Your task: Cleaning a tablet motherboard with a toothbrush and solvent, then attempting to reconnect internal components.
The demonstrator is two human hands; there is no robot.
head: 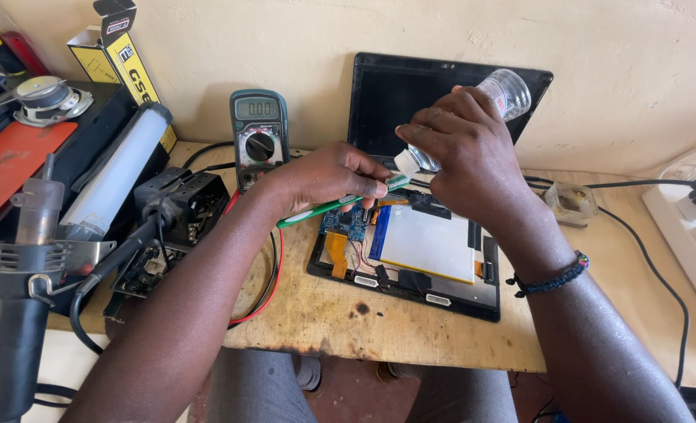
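Against a cream wall, the worn wooden surface [411,329] carries an opened tablet [411,258] with its pale battery and blue circuit board laid bare, a multimeter [259,135] behind it. Left hand [328,176] has its grip clenched on a green toothbrush [340,202], long axis running left to right, bristles toward the right hand [473,157]. That hand grasps a small clear bottle [465,121] tipped nozzle-down, seemingly just touching the bristles above the board.
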